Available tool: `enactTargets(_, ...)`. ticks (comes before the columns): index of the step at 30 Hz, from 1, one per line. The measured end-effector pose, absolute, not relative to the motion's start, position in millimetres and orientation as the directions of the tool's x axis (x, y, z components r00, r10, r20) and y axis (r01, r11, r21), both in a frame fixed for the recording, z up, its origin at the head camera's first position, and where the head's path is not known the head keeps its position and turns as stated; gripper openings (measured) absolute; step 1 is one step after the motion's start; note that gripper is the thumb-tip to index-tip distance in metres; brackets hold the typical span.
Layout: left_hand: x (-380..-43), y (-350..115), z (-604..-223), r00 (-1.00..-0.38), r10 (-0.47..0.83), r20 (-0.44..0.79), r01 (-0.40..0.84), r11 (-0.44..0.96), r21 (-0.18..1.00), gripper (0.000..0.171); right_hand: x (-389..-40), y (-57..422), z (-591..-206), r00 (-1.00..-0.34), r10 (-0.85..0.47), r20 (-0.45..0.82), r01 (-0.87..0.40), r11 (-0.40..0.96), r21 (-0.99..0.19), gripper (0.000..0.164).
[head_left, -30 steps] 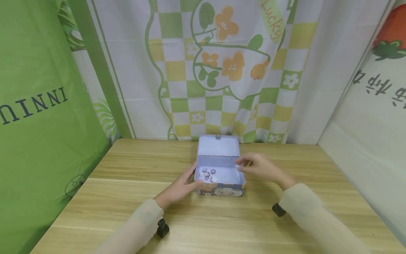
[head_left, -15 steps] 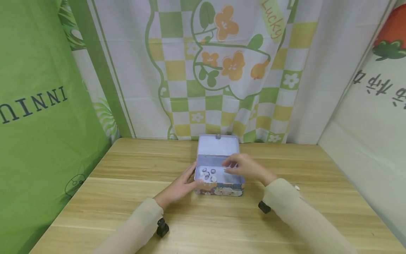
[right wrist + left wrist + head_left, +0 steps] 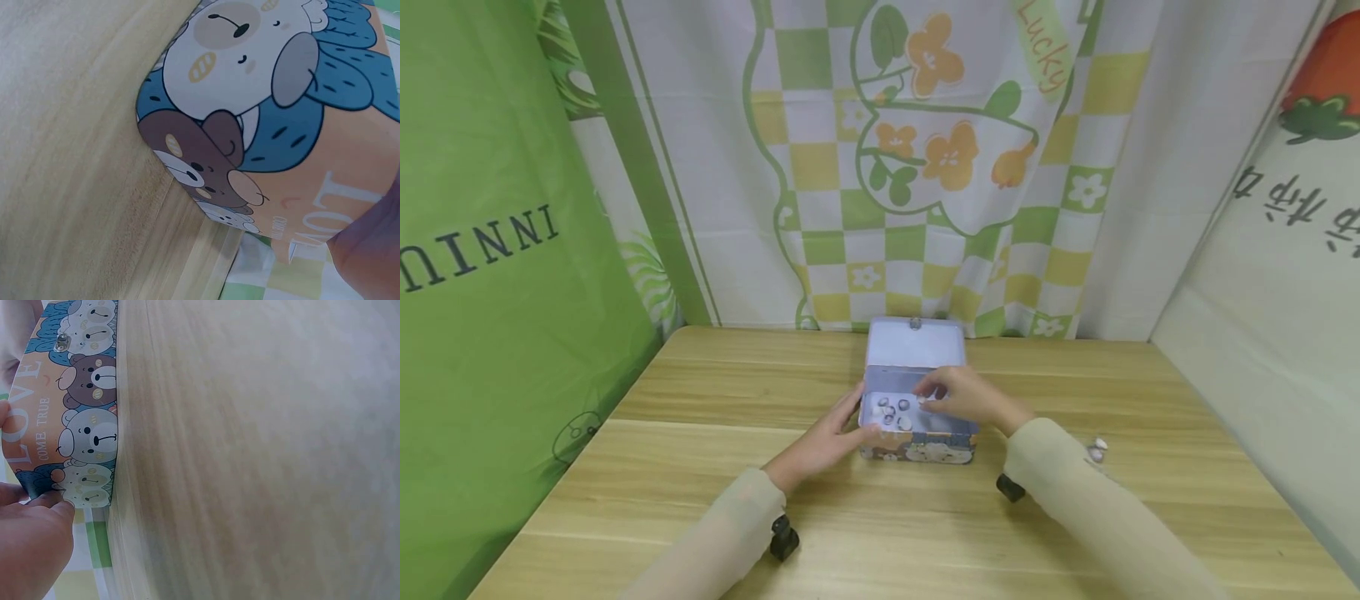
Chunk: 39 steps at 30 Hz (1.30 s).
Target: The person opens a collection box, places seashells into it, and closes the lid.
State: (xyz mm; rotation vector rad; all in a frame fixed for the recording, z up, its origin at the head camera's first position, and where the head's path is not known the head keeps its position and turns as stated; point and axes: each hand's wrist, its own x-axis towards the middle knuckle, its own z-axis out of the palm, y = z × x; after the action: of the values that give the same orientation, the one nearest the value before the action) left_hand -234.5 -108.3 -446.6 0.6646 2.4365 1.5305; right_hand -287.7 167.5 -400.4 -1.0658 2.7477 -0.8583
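Gripped by the left hand point(image 3: 822, 440), the open-lidded bear-print tin box point(image 3: 942, 452) stands near the tabletop's point(image 3: 730, 392) far edge; over it, the right hand point(image 3: 968, 395) seemingly pinches a small pale piece point(image 3: 922, 401). Placing looks the likely step; next probably calls for a low, gentle release.

Head view high, forward-down; close wrist views, seemingly tilted, box point(image 3: 925, 451) in all.

We cannot identify the small white piece point(image 3: 922, 402) that the right hand point(image 3: 967, 395) pinches; our right wrist view cuts off the box point(image 3: 281, 140).
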Motion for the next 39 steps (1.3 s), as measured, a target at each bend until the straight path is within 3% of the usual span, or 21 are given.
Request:
enactTargets(20, -235, -108, -445, -0.882, 0.468, 0.051, 0.254, 0.381, 0.889, 0.090, -281, 177, -389, -0.780, -0.606, 0.153, -0.583, 0.616, -0.530, 0.025)
enactTargets(39, -233, -107, -443, -0.887, 0.460, 0.045, 0.245, 0.384, 0.890, 0.092, -264, 237, -376, -0.783, -0.584, 0.214, -0.588, 0.583, -0.561, 0.022)
